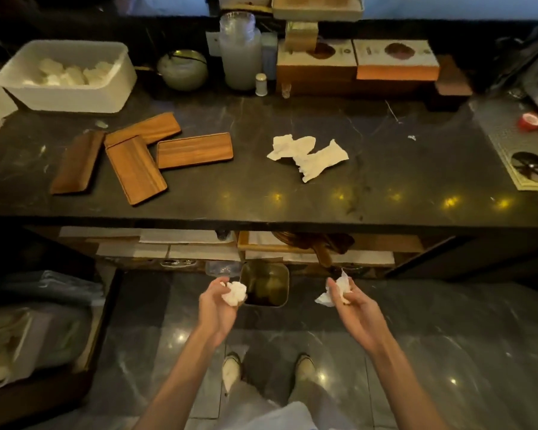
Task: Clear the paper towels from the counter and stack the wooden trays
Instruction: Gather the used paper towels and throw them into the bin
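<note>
Dark marble counter (pixel 385 181) above glossy dark floor (pixel 448 352) reflecting small lights

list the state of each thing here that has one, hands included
left hand: closed on a balled paper towel
right hand: holding a crumpled paper towel
paper towels on counter: loose, crumpled, not yet cleared
wooden trays: four, scattered, partly overlapping, not stacked
small bin: open, below the counter between the hands
white tub: open, white pieces inside
glass jar: upright
</note>
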The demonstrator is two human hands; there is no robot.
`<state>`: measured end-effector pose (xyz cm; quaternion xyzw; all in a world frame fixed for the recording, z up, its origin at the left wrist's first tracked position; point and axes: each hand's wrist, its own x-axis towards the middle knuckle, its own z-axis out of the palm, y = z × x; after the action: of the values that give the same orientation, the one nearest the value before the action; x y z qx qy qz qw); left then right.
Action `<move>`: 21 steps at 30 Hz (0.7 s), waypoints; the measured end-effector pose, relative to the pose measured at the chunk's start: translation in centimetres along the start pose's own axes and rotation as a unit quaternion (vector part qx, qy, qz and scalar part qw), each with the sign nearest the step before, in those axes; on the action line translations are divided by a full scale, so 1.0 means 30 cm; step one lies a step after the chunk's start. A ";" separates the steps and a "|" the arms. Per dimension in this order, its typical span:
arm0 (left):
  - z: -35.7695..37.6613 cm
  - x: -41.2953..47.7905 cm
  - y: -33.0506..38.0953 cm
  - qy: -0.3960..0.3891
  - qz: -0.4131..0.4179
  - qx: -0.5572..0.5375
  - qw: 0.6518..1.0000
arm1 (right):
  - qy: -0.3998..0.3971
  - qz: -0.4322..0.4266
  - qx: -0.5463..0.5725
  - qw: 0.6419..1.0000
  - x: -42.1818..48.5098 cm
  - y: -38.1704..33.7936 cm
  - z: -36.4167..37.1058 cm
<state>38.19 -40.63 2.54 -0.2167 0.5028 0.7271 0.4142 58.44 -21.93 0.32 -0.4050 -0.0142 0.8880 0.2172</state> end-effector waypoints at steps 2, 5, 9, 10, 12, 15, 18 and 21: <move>-0.015 0.023 0.008 -0.016 -0.026 -0.013 0.999 | 0.001 -0.010 -0.016 1.000 -0.015 0.033 -0.025; -0.054 0.096 0.009 -0.015 -0.037 0.043 0.998 | 0.032 -0.005 -0.027 0.999 0.013 0.117 -0.063; -0.176 0.271 -0.051 -0.030 -0.043 0.153 0.987 | 0.089 0.012 -0.116 0.989 0.148 0.245 -0.119; -0.208 0.331 -0.072 -0.034 -0.038 0.187 0.981 | 0.099 0.009 -0.149 0.984 0.200 0.268 -0.133; -0.266 0.466 -0.123 -0.038 -0.032 0.252 0.967 | 0.108 -0.006 -0.194 0.975 0.330 0.318 -0.177; -0.351 0.695 -0.220 -0.059 -0.041 0.299 0.952 | 0.125 -0.030 -0.160 0.979 0.561 0.394 -0.297; -0.431 0.921 -0.346 -0.063 -0.051 0.307 0.948 | 0.143 -0.047 -0.092 0.984 0.789 0.469 -0.442; -0.499 1.121 -0.482 -0.048 -0.048 0.364 0.929 | 0.138 -0.058 -0.059 0.987 0.982 0.528 -0.598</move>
<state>29.60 -39.15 -36.02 -0.0398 0.7014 0.4830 0.5227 48.51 -27.26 -35.90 -0.5346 -0.0602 0.8068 0.2442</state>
